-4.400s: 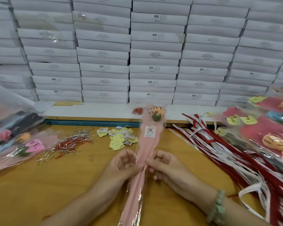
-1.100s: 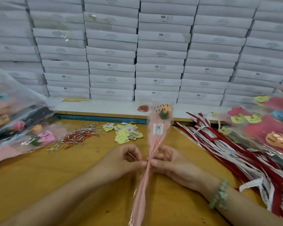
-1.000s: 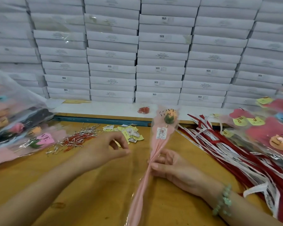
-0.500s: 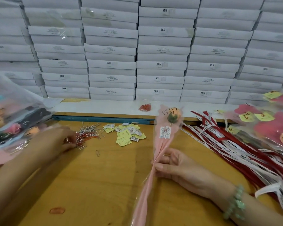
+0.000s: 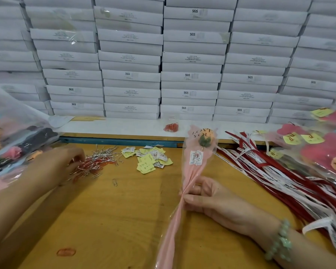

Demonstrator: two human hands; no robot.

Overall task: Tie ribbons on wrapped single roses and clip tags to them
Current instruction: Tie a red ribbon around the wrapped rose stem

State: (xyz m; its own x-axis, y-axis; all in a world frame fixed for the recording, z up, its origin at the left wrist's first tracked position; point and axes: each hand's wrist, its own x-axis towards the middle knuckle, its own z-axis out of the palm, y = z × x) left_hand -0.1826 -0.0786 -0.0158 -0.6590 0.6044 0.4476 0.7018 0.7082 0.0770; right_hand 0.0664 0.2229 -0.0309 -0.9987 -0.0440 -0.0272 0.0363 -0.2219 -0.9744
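A single rose in a pink and clear sleeve lies on the wooden table, bloom end pointing away from me. My right hand pinches the sleeve at its gathered waist. My left hand reaches to the left, its fingertips in a pile of silver and red wire ties and paper clips. I cannot tell whether it holds one. Small yellow and white tags lie in a heap behind the table's middle. Red and white ribbons spread along the right.
Wrapped roses in clear bags are piled at the left and at the right. A wall of stacked white boxes closes off the back. A small bag of red clips sits on the white ledge. One loose paper clip lies mid-table.
My left hand let go of the sleeve and moved left to the pile of ties and clips. My right hand kept its pinch on the sleeve's waist.
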